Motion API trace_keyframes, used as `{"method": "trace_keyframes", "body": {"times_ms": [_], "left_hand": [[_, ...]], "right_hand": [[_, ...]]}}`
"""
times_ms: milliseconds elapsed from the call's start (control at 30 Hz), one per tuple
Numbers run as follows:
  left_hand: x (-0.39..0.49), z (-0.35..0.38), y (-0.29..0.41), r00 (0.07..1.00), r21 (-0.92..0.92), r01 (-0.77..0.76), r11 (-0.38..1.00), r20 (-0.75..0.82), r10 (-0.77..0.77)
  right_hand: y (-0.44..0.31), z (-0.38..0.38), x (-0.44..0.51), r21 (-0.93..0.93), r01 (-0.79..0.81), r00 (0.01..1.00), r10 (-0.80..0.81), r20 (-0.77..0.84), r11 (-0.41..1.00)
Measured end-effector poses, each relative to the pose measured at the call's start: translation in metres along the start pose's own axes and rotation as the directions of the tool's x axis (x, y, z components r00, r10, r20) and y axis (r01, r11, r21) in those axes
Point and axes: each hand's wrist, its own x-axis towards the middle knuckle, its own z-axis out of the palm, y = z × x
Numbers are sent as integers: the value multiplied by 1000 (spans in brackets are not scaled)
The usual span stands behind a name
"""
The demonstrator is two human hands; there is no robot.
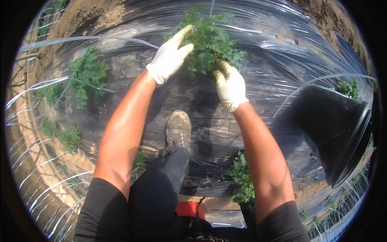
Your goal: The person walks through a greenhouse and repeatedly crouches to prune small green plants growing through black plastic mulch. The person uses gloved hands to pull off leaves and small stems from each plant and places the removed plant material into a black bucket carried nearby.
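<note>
A leafy green plant (208,42) with divided leaves grows from black plastic mulch film (193,93) in front of me. My left hand (173,54), in a white glove with yellowish stained fingertips, is at the plant's left side, thumb and index finger apart, touching or just before the leaves. At the plant's lower right is my right hand (229,83), gloved alike, its fingers curled in under the foliage. Leaves hide the fingertips, so whether it grips a stem cannot be told.
A black bucket (329,130) lies tilted at the right, beside a plastic strap (305,86). More leafy plants (87,75) stand at the left and near my right forearm. My shoe (178,127) rests on the film. Bare soil (84,18) borders it. Something red (189,209) is below me.
</note>
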Motion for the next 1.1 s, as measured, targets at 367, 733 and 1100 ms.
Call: {"method": "trace_keyframes", "body": {"times_ms": [367,733,1100], "left_hand": [[14,-6,-15,998,-91,39,995,-49,-44],[7,1,13,997,-131,53,990,-56,-60],[6,5,13,995,-48,0,999,-104,-5]], "right_hand": [[35,13,-14,-270,-123,990,135,27,955],[29,22,60,-453,-7,985,86,153,892],[34,-12,83,-494,199,931,-6,364,846]]}}
